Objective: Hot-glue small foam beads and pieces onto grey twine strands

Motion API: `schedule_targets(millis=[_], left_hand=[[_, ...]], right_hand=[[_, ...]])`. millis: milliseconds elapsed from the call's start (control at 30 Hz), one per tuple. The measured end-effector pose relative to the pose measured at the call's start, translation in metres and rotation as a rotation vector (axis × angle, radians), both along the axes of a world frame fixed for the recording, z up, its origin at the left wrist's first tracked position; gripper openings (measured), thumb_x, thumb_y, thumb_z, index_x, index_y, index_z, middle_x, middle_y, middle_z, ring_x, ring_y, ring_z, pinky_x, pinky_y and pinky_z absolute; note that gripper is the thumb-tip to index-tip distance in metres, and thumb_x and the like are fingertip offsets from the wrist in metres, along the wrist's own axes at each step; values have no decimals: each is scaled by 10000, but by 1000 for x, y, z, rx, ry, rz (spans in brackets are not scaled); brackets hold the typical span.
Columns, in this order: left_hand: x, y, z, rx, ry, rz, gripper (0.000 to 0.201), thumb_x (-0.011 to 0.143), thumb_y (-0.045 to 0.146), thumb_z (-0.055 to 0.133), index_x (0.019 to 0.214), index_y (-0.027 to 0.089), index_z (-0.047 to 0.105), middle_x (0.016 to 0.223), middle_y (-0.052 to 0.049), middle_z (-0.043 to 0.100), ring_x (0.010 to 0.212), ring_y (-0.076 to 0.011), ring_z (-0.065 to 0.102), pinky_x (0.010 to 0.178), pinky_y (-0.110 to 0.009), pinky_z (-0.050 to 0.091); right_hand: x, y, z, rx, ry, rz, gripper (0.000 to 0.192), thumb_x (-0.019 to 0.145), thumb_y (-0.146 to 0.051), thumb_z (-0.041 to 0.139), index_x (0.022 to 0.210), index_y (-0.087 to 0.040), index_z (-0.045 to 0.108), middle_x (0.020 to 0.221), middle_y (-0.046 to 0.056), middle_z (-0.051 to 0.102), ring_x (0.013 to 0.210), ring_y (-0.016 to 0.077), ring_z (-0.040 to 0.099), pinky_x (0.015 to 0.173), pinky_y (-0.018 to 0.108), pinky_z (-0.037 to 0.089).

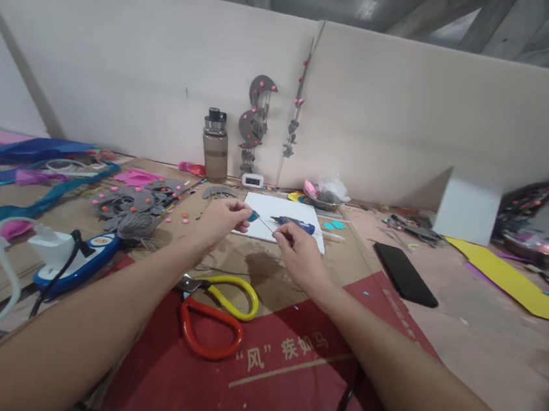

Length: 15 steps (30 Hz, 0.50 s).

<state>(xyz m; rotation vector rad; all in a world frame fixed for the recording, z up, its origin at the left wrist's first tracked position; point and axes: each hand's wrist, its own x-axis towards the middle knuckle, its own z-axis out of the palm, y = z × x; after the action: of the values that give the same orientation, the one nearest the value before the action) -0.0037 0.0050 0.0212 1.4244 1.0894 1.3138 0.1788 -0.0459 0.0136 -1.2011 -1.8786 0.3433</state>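
My left hand point(228, 219) is closed in a pinch, holding a small teal piece point(254, 216) at its fingertips. A thin grey cord point(266, 223) runs from that piece to my right hand point(299, 254), whose thumb and finger are pinched on it. Both hands are raised over the near edge of a white board point(264, 206). A blue glue gun point(304, 227) lies on this board, just behind my right hand. Scissors with one yellow and one red handle point(211, 339) lie nearer to me, between my forearms.
Grey felt pieces with pink dots point(140, 201) and a blue power strip point(76, 270) lie left. A bottle point(216, 147) stands behind. Right are a black phone point(404, 275) and a yellow sheet point(516, 280). Red-printed cardboard point(294, 391) covers the front; grey moon decorations point(262, 90) hang behind.
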Motion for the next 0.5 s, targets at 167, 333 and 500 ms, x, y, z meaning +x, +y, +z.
schedule_targets(millis=[167,333,500], left_hand=[[-14,10,4,-5,-44,105,180,648,268,676,710,112,609,577,2,588,500,-79,545,536,-215,492],[-32,23,8,23,-242,219,146,631,209,677,691,116,582,558,23,568,497,-76,548,533,-206,485],[-46,33,10,5,-488,284,78,620,116,648,621,113,570,518,24,543,495,-78,536,536,-209,484]], right_hand=[[2,2,7,-82,72,29,190,824,-295,460,730,-185,583,682,-16,567,657,126,482,625,247,338],[6,1,20,-217,192,92,191,782,-343,524,694,-184,581,575,-50,473,537,90,406,520,225,303],[16,-2,37,-525,388,278,236,791,-423,541,782,-189,571,516,-85,306,427,55,246,399,194,176]])
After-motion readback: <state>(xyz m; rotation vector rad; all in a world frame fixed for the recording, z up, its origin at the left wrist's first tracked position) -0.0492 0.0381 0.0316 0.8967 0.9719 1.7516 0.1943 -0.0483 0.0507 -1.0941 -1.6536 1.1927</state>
